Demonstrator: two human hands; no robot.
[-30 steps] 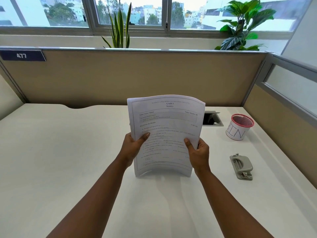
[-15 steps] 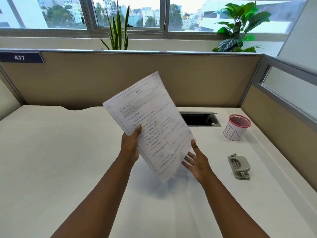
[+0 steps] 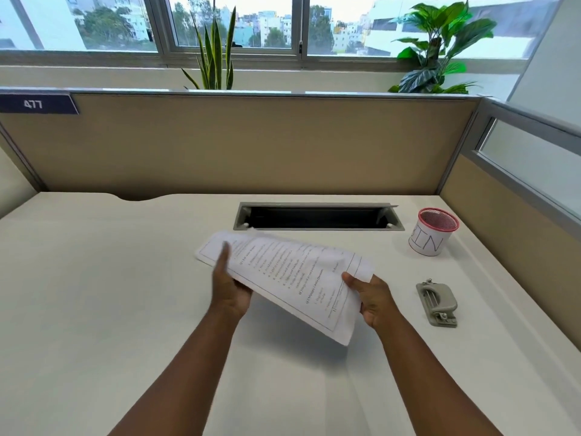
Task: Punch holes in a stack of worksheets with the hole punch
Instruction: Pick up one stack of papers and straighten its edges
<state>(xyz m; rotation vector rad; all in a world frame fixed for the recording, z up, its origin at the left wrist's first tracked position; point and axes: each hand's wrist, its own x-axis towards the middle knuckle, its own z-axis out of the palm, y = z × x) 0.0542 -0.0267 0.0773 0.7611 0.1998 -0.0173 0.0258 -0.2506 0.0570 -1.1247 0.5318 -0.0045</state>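
White sheets [image 3: 292,278]: turned from upright to nearly flat, centre of frame.
Left hand [image 3: 231,287], right hand [image 3: 374,300]: both grip them.
Punch [image 3: 437,303]: untouched, right on desk [image 3: 94,294]; no holes yet.

The left hand [image 3: 231,286] and the far corner of the white printed worksheet stack [image 3: 284,280] are motion-blurred. The sheets conceal the fingers of both hands. Printed text is too small to read.

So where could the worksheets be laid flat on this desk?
Bare desk spreads wide left of the left hand. Right is crowded: hole punch and BIN cup. The cable slot borders behind.
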